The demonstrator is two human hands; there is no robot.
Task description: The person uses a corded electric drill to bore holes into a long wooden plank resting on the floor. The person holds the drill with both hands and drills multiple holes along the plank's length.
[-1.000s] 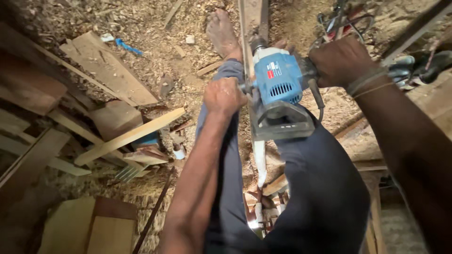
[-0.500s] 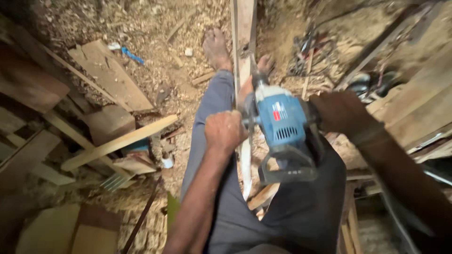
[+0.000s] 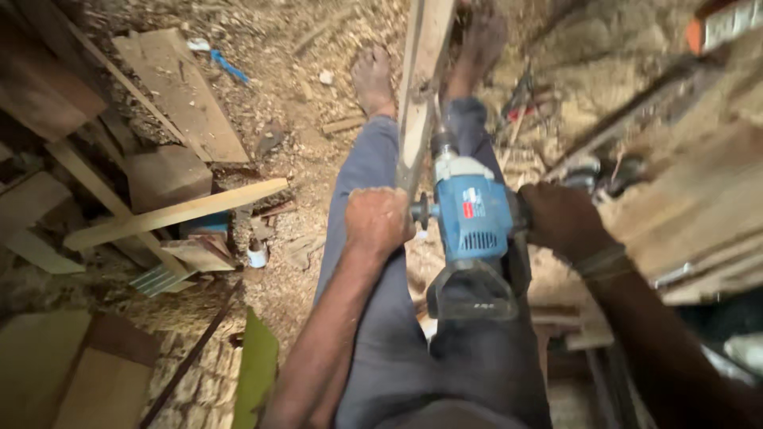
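- A blue-bodied electric power drill with a black rear loop handle (image 3: 474, 226) is shown held between both hands, its nose set against a long, narrow, pale wooden plank (image 3: 421, 87) that runs away between the person's legs.
- The left hand (image 3: 376, 220) is seen clenched around the drill's side grip, fingers fully curled with no gap visible.
- The right hand (image 3: 561, 218) is shown wrapped around the opposite side of the drill body; the fingers appear closed on it, though their tips are hidden behind the housing.
- The plank is flanked by two bare feet (image 3: 373, 79) on a floor strewn with sawdust and shavings (image 3: 294, 95).
- For clean work, the tool is best kept in line with the plank, pressed evenly from both sides, and the plank steadied so that it cannot twist.
- Offcut boards (image 3: 179, 91) and a loose pale wooden batten (image 3: 175, 213) are seen lying to the left, well apart from the tool.
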